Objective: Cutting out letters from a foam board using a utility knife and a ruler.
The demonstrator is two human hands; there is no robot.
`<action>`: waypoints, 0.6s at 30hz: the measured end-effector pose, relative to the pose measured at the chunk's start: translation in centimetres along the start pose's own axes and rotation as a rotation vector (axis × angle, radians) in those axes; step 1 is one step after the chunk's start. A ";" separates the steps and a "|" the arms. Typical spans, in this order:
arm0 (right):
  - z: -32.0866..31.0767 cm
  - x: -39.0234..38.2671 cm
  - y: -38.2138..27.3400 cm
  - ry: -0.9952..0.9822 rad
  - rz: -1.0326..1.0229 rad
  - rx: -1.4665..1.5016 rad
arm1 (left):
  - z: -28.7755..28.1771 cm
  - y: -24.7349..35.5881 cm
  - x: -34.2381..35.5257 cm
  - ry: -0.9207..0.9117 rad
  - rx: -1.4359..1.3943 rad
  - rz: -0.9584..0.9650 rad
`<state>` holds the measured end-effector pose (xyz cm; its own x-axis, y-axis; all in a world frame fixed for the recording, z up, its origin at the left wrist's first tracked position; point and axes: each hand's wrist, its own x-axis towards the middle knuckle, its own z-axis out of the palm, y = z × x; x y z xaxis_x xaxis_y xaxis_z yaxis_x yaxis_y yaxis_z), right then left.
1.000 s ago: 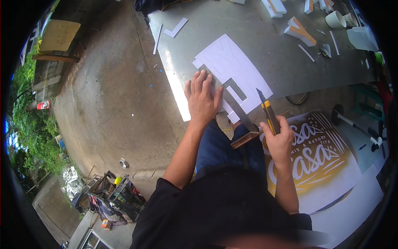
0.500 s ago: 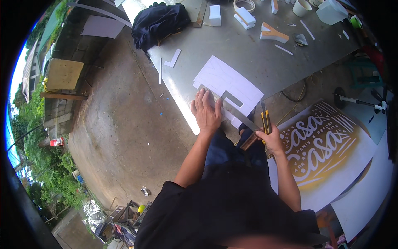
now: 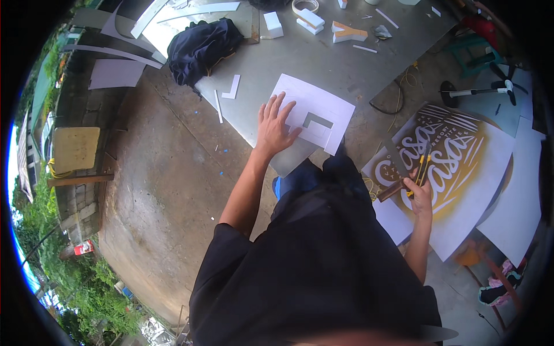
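A white sheet (image 3: 339,115) with faint drawn lines lies near the corner of the metal table (image 3: 323,60). An angular cut-out in it shows the grey tabletop. My left hand (image 3: 273,130) rests on the sheet's left part with fingers spread. Off to the right, beyond the table's edge, my right hand (image 3: 423,198) grips a try square (image 3: 392,191) with a wooden stock and a metal blade. The same hand also holds a yellow utility knife (image 3: 424,165). Its fingers partly hide both tools.
An L-shaped white offcut (image 3: 232,87) and a thin strip (image 3: 218,106) lie left of the sheet. Dark cloth (image 3: 205,49), white blocks (image 3: 310,22) and a tape roll (image 3: 304,6) sit farther back. Below right are a lettered panel (image 3: 461,216) and a fan (image 3: 508,85).
My right hand has moved right, away from the sheet, carrying the try square and utility knife. My left hand has shifted farther up over the sheet. The whole view has shifted too.
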<state>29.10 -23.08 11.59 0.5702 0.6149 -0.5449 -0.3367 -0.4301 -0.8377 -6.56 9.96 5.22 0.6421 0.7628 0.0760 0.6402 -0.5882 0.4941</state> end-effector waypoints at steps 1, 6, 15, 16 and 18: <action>-0.3 -0.5 0.7 -0.007 -0.035 -0.003 | -0.5 -1.1 0.9 -0.055 0.053 0.062; 1.9 -3.8 0.6 0.041 0.000 0.009 | 0.8 -5.2 2.6 -0.264 0.221 0.236; 4.4 -3.8 0.0 0.019 0.022 -0.048 | 2.6 0.4 -0.5 -0.054 0.224 -0.133; 6.2 -3.6 -1.7 -0.001 0.071 0.001 | 2.9 0.2 -1.1 -0.040 0.229 -0.153; 5.8 -1.8 -1.1 -0.047 0.005 -0.018 | 2.6 0.9 -1.0 -0.080 0.249 -0.173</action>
<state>24.11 -19.94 13.25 0.5326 0.6425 -0.5510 -0.3261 -0.4449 -0.8341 -5.59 7.98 3.33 0.5393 0.8397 -0.0645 0.8204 -0.5064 0.2656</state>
